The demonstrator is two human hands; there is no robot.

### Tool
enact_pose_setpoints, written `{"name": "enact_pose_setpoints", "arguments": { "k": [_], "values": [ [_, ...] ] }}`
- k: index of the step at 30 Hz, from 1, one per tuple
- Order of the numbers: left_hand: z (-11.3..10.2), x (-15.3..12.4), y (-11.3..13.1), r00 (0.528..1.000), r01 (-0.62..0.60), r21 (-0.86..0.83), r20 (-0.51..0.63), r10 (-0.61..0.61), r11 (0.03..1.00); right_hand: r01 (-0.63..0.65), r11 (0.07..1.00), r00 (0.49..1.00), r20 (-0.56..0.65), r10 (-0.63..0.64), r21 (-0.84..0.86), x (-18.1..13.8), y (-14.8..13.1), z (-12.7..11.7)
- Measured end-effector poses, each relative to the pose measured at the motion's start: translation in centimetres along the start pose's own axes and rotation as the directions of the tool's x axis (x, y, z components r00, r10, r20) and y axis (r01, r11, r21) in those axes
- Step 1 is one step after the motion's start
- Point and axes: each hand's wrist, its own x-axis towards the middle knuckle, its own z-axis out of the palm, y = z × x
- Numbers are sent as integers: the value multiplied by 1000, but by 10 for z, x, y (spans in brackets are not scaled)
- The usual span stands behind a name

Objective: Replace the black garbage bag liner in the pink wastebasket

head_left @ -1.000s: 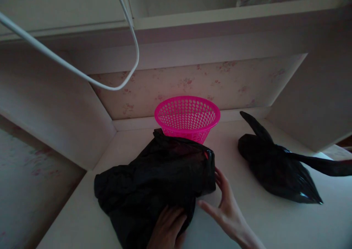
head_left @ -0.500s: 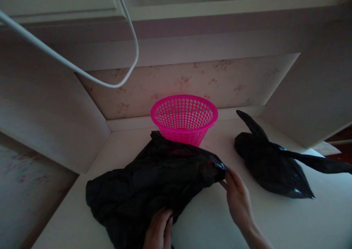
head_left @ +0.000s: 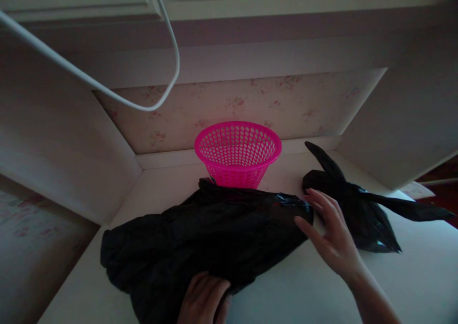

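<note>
A large crumpled black plastic bag lies spread across the white surface, mostly matte with a glossy patch near its right end. At its near edge my left hand is closed, fingers curled over a fold of it. My right hand is open at the bag's right end, thumb and fingers apart on either side of the edge; whether the fingertips touch it I cannot tell. Just behind the bag stands a pink mesh basket, its lower front partly hidden. To the right sits a full, knotted black bag, partly behind my right hand.
A white cable hangs in a loop at the upper left. White panels flank the white surface, and floral wallpaper covers the back. Overhead runs a shelf edge.
My right hand has let go of the bag's right end, moved right and up, and opened. That end now reaches further right. My left hand stays on the near edge.
</note>
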Motion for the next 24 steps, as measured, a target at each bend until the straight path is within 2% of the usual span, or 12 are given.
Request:
{"name": "enact_pose_setpoints", "arguments": {
  "k": [2, 4, 6, 8, 13, 18, 21, 24],
  "values": [
    [-4, 4, 5, 999, -33, -12, -1, 33, 999, 218, 952, 976, 69, -208, -214, 5, -6, 6],
    [-8, 8, 9, 996, -92, -23, -7, 92, 995, 362, 878, 932, 134, -336, -314, 14, -8, 13],
    [-11, 11, 11, 990, -135, -20, -34, 134, 991, 461, 830, 886, 221, -408, -313, 23, -8, 20],
    [-16, 17, 10, 990, -104, 22, -89, 105, 994, 514, 815, 847, 307, -434, -267, 31, -9, 26],
    [-32, 36, -7, 977, 145, 131, -172, -121, 981, 466, 850, 830, 456, -322, -247, 30, -11, 38],
    [-46, 71, -53, 939, 330, 16, -103, -327, 944, 484, 841, 753, 605, -260, -241, 16, 1, 43],
    [-39, 99, -94, 929, 367, -40, -27, -368, 929, 421, 894, 773, 576, -264, -155, 16, -3, 38],
    [-20, 122, -132, 937, 348, -103, 51, -344, 932, 340, 940, 786, 545, -293, 16, 22, -29, 25]
  ]
}}
